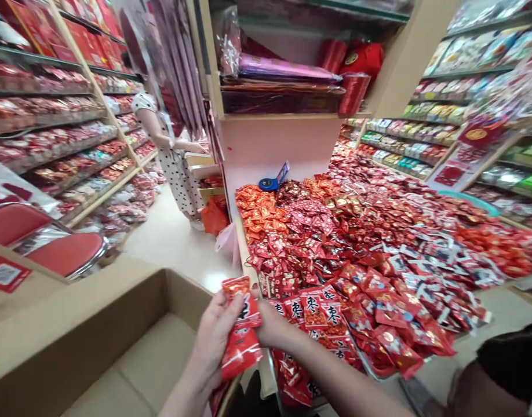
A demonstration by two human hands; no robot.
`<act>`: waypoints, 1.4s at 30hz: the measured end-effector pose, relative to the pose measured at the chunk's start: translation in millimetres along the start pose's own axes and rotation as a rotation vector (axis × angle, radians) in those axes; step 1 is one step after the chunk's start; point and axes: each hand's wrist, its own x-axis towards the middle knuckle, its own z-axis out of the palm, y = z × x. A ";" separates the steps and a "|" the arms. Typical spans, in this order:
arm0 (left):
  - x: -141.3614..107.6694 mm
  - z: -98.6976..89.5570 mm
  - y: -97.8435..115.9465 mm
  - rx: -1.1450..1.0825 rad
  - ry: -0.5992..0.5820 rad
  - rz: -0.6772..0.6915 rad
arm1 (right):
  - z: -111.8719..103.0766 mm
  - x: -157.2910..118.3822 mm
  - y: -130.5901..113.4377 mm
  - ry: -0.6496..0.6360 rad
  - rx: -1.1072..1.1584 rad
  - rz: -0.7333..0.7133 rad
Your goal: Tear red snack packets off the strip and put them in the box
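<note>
My left hand (216,327) is closed around a small stack of red date packets (242,350), with the thumb pressed on the front one. They are glossy red, with a printed food picture and a dark character. Right beside the stack, my right hand (268,324) meets its right edge. Its fingers are mostly hidden behind the packets, so their grip does not show. Below and right of my hands lie matching date packets (316,310) in a tray, bearing a large black character on white. An open cardboard box (113,313) stands at left, its inner floor showing.
Heaped red and orange packets (309,217) cover the display table. A blue handheld device (269,183) lies at its back, under a shelf unit (279,119). A red chair (66,252) stands left. A person in a dotted dress (174,168) stands in the aisle. Stocked shelves line both sides.
</note>
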 end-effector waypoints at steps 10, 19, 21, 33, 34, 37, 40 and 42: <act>-0.7 3.1 -25.1 0.200 -0.167 0.045 | -65.5 -39.7 -17.7 0.087 0.572 0.071; -3.3 2.5 -40.4 0.374 -0.101 0.030 | -79.4 -53.9 -13.3 0.148 0.473 0.011; -5.4 4.0 -39.9 0.468 -0.143 0.052 | -84.0 -63.9 -13.5 0.093 0.366 -0.044; -4.7 8.9 -75.3 0.577 -0.078 -0.038 | -94.3 -139.5 66.7 0.644 0.268 0.209; -3.6 8.7 -75.0 0.529 -0.036 -0.037 | -103.3 -144.8 77.1 0.755 0.318 0.260; -1.0 9.5 -71.4 0.385 0.028 -0.034 | -121.9 -153.2 97.8 0.882 0.386 0.345; 1.0 9.8 -69.1 0.297 0.047 -0.023 | -120.8 -149.8 102.5 0.862 0.408 0.355; 2.3 8.1 -69.0 0.259 0.042 -0.024 | -114.4 -144.0 101.1 0.840 0.415 0.342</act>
